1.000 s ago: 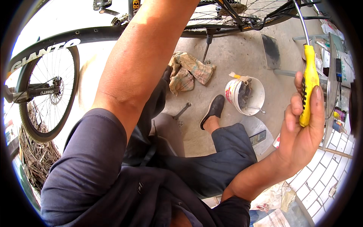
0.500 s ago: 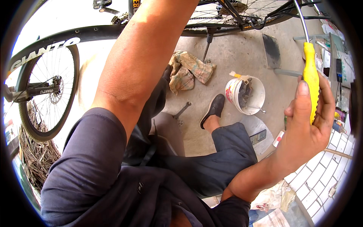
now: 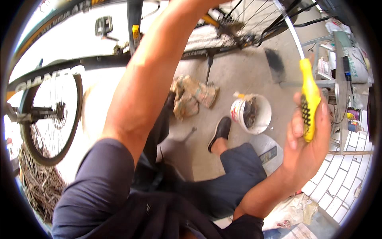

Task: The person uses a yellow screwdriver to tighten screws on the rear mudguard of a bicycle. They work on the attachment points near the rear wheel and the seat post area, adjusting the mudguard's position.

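Concrete floor [image 3: 242, 71] below; right fingers [image 3: 296, 126] clasp a yellow, black-dotted screwdriver [image 3: 311, 97]; left fingers unseen, can't tell.

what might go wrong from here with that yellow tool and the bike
The yellow-handled tool runs up out of the picture, so its tip could slip unseen by this camera. The bicycle seems to rest on its kickstand and might rock if pushed. The dark shoe is near the white bucket, which a foot might knock.

On the concrete floor [image 3: 238, 73] before me I see a crumpled cloth [image 3: 189, 97] near a white bucket [image 3: 262, 118]; dry twigs [image 3: 39, 185] lie heaped to my left.
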`<state>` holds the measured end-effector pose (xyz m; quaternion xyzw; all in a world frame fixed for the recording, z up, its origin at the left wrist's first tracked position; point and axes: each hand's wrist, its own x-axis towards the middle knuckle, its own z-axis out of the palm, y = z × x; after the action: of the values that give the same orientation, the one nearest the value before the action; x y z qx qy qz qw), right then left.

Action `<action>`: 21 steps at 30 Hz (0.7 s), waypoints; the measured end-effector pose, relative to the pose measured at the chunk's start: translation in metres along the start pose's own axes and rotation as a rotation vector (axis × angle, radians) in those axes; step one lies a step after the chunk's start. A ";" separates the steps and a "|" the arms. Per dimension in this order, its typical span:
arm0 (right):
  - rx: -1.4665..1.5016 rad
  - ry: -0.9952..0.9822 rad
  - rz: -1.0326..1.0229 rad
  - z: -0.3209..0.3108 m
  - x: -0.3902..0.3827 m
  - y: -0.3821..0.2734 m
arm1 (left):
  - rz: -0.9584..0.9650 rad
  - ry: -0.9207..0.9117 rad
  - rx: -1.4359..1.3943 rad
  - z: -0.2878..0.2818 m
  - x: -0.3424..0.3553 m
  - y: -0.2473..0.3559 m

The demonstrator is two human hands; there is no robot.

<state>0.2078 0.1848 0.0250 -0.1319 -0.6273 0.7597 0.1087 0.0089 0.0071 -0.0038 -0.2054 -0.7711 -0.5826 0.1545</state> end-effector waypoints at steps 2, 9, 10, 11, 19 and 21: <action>0.454 -0.124 0.066 -0.007 0.002 -0.003 | -0.049 -0.027 -0.015 0.000 0.004 0.004; 0.335 0.026 0.160 0.015 -0.009 -0.005 | -0.039 0.061 0.139 0.000 0.006 -0.004; 0.355 -0.015 0.197 0.012 -0.008 -0.005 | -0.052 0.057 0.110 0.000 0.006 -0.005; 0.374 -0.056 0.235 0.006 -0.007 -0.004 | -0.046 0.049 0.128 -0.001 0.006 -0.006; 0.131 0.016 0.142 0.013 -0.010 -0.003 | -0.074 0.051 0.086 0.000 0.004 -0.004; 0.116 0.010 0.131 0.012 -0.009 -0.003 | -0.071 0.052 0.081 0.000 0.005 -0.003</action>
<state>0.2123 0.1710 0.0308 -0.1702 -0.5716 0.7997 0.0694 0.0033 0.0071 -0.0044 -0.1563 -0.7967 -0.5610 0.1618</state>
